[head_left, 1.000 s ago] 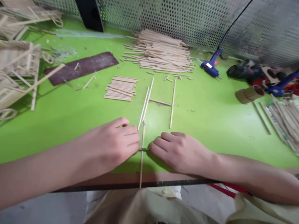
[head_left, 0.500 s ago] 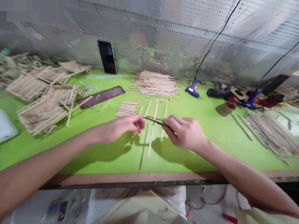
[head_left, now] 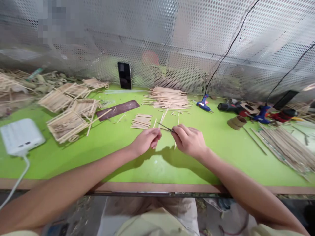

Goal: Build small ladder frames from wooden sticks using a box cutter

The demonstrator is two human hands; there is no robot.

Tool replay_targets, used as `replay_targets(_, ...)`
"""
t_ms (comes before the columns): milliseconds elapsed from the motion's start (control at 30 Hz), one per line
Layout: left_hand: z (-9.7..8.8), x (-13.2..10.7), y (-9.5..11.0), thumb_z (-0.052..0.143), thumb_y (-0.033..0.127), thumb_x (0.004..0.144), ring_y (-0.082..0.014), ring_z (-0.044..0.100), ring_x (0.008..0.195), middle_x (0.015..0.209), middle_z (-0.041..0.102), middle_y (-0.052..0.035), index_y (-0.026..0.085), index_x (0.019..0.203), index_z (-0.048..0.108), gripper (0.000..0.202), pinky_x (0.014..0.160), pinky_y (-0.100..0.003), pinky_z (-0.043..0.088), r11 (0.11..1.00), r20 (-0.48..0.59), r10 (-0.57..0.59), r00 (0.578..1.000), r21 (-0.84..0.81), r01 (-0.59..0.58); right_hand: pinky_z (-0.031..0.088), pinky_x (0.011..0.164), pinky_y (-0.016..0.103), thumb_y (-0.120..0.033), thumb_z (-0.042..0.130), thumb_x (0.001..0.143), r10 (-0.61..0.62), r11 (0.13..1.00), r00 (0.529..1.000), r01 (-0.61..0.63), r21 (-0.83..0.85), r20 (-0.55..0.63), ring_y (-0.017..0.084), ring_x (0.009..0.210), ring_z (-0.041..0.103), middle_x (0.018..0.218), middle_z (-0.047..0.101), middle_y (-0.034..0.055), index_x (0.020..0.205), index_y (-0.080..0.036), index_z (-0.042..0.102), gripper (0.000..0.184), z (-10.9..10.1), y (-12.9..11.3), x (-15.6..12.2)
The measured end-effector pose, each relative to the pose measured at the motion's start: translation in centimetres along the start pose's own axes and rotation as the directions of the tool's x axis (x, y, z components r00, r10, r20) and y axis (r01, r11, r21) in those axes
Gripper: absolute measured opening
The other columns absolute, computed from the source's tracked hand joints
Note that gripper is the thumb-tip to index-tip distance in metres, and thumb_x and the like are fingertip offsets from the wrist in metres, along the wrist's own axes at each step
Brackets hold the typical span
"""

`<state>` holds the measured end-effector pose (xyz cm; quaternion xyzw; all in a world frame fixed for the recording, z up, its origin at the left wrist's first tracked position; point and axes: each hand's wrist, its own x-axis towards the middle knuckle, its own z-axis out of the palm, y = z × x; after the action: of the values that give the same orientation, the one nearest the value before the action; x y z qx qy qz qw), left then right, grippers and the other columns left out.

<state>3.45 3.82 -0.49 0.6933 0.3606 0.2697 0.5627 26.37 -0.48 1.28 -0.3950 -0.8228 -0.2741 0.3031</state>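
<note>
My left hand [head_left: 146, 141] is closed, thumb and fingers pinched around the lower end of a thin wooden stick [head_left: 165, 114] that slants up and away. The fingers of my right hand [head_left: 189, 139] are wrapped round a thin dark pointed tool [head_left: 164, 126]; its kind is not clear, as the grip hides its handle. The tool's tip points left and reaches across near the held stick. Another thin stick [head_left: 175, 145] lies upright in view beside my right fingers. A short stack of cut sticks [head_left: 141, 121] lies beyond my left hand.
A large pile of sticks [head_left: 169, 97] lies at the back, near a propped phone [head_left: 125, 76]. Small wooden carts [head_left: 67, 123] stand left, by a dark strip [head_left: 118, 109] and white device [head_left: 21, 136]. Blue glue guns [head_left: 203, 104] and a stick bundle [head_left: 287, 141] are right.
My left fingers have closed on the long stick, which was between the hands and has shifted away from me. The tool stays in my right hand. The camera view has shifted.
</note>
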Motion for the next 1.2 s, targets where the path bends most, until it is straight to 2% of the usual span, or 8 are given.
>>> replay_targets(200,-2.6,0.4,-0.3,0.034,0.052,0.113,-0.0129,0.044,0.049,0.060,0.045,0.0056,0.022,0.093,0.058,0.044,0.053,-0.026,0.043,0.979,-0.100,0.105,0.989,0.183,-0.086,0.037,0.056,0.027,-0.031,0.046,0.114,0.177,0.983,0.970,-0.168,-0.067,0.168,0.015,0.065,0.070,0.090,0.081,0.0051,0.106,-0.020,0.072,0.029,-0.8,2.2,-0.8)
replay_targets(267,-3.2,0.5,-0.2,0.035,0.048,0.113,-0.0126,0.041,0.050,0.063,0.045,0.0054,0.021,0.096,0.060,0.041,0.051,-0.025,0.036,0.951,-0.120,0.170,0.978,0.281,-0.131,0.033,0.055,0.030,-0.036,0.045,0.112,0.421,0.906,0.824,-0.361,-0.222,0.379,0.020,0.065,0.071,0.094,0.082,0.0078,0.118,-0.020,0.072,0.032,-0.6,4.2,-0.9)
replay_targets(367,-3.4,0.5,-0.1,0.042,0.043,0.111,-0.0123,0.041,0.049,0.062,0.048,0.0049,0.020,0.092,0.062,0.036,0.051,-0.026,0.028,0.878,-0.079,0.253,0.964,0.438,-0.194,0.036,0.058,0.032,-0.040,0.046,0.111,0.612,0.786,0.489,-0.467,-0.405,0.622,0.029,0.073,0.074,0.093,0.082,0.0119,0.128,-0.020,0.072,0.037,0.0,7.4,-0.9)
replay_targets(433,-3.2,0.5,-0.3,0.047,0.040,0.109,-0.0126,0.043,0.050,0.060,0.049,0.0042,0.020,0.083,0.060,0.035,0.053,-0.026,0.025,0.819,-0.023,0.288,0.957,0.523,-0.234,0.042,0.062,0.035,-0.038,0.049,0.109,0.609,0.781,0.426,-0.471,-0.411,0.669,0.032,0.080,0.076,0.096,0.082,0.0145,0.122,-0.018,0.075,0.036,0.5,9.0,-0.9)
replay_targets(567,-2.5,0.3,-0.9,0.050,0.035,0.107,-0.0139,0.045,0.052,0.060,0.053,0.0020,0.020,0.076,0.058,0.035,0.056,-0.028,0.022,0.721,0.054,0.332,0.942,0.629,-0.290,0.053,0.088,0.042,-0.035,0.043,0.111,0.578,0.807,0.487,-0.463,-0.368,0.655,0.035,0.119,0.072,0.133,0.077,0.0169,0.128,-0.017,0.075,0.040,1.0,9.7,-0.8)
replay_targets(800,-1.5,0.0,-1.3,0.043,0.036,0.115,-0.0158,0.059,0.055,0.067,0.067,-0.0015,0.018,0.088,0.069,0.042,0.053,-0.027,0.028,0.442,0.194,0.374,0.907,0.823,-0.358,0.054,0.091,0.041,-0.037,0.040,0.114,0.176,0.951,0.882,-0.267,0.156,0.437,0.027,0.100,0.076,0.110,0.082,0.0123,0.117,-0.019,0.076,0.041,-0.1,4.3,-1.4)
replay_targets(933,-1.1,-0.3,-1.1,0.041,0.041,0.116,-0.0176,0.061,0.054,0.064,0.068,-0.0012,0.019,0.096,0.071,0.043,0.052,-0.027,0.028,0.421,0.188,0.401,0.897,0.831,-0.363,0.054,0.079,0.033,-0.032,0.048,0.114,-0.033,0.928,0.906,-0.129,0.350,0.421,0.023,0.089,0.076,0.102,0.082,0.0087,0.116,-0.020,0.074,0.028,0.0,1.5,-1.8)
replay_targets(1200,-1.6,-0.1,-1.5,0.041,0.036,0.115,-0.0173,0.060,0.051,0.062,0.069,0.0002,0.024,0.105,0.076,0.038,0.054,-0.027,0.031,0.421,0.338,0.396,0.853,0.759,-0.497,0.047,0.066,0.029,-0.026,0.043,0.114,-0.109,0.894,0.877,-0.120,0.432,0.469,0.019,0.072,0.071,0.087,0.078,0.0072,0.111,-0.018,0.073,0.031,0.2,1.6,-2.2)
